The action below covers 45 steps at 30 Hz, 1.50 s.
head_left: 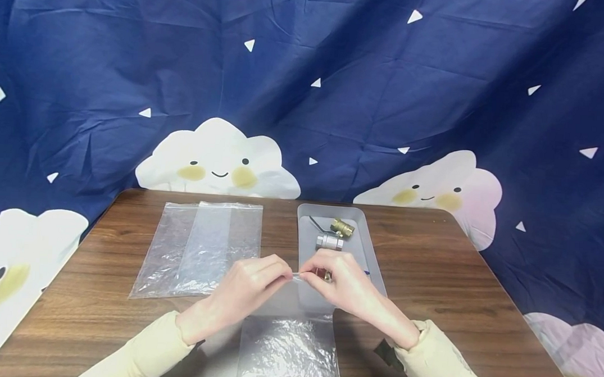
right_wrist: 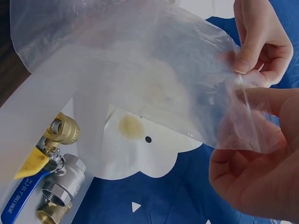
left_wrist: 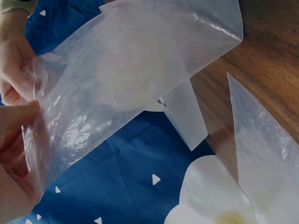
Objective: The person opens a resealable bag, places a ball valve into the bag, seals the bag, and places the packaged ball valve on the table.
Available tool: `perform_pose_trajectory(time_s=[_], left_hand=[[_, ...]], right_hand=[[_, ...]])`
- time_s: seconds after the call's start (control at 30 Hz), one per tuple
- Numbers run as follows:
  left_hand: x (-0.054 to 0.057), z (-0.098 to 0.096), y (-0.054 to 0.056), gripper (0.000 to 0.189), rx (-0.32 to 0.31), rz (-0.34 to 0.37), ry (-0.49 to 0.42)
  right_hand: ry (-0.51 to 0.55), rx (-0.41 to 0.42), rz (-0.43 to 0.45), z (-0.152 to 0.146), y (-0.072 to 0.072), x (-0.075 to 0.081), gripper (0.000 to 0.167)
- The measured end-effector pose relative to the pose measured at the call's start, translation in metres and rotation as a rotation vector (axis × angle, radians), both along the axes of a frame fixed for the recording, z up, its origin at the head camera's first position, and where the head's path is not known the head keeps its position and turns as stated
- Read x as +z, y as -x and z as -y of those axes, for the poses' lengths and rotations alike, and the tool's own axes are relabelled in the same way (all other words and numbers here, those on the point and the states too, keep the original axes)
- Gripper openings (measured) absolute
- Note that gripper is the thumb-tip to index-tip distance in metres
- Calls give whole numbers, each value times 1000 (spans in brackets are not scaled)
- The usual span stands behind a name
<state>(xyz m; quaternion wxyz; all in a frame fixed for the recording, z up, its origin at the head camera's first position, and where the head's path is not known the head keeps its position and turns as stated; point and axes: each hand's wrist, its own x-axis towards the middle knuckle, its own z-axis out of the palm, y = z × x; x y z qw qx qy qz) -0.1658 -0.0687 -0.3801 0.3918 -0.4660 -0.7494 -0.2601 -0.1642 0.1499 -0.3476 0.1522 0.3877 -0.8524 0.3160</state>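
Note:
A clear plastic bag (head_left: 290,345) hangs from both hands over the near middle of the table. My left hand (head_left: 249,284) pinches its top edge between thumb and fingers, and my right hand (head_left: 341,277) pinches the same edge close beside it. Seen from the right wrist, the bag's film (right_wrist: 187,79) spreads out from the fingertips, partly covering the right fingers. Behind the right hand stands a grey plastic tray (head_left: 357,246). It holds metal ball valves: a silver one (head_left: 329,242), a brass one (head_left: 342,228), and others partly hidden by the hand.
More clear bags (head_left: 203,246) lie flat, overlapping, on the left of the wooden table (head_left: 440,262). In the right wrist view, one valve has a blue lever (right_wrist: 21,196) and another a yellow handle (right_wrist: 32,163). A blue cloud-print cloth (head_left: 338,44) hangs behind the table.

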Motion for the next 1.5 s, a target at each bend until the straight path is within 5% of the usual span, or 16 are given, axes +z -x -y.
perform_pose_trajectory(time_s=[0.23, 0.53, 1.17, 1.5], left_hand=[[0, -1, 0, 10, -7, -1, 9], [1, 6, 2, 9, 63, 91, 10], [-1, 8, 0, 15, 26, 52, 46], [-2, 17, 2, 12, 79, 143, 47]], right_hand=[[5, -53, -34, 0, 2, 0, 5], [20, -52, -54, -3, 4, -1, 8], [22, -133, 20, -8, 6, -3, 7], [3, -112, 16, -12, 7, -4, 10]])
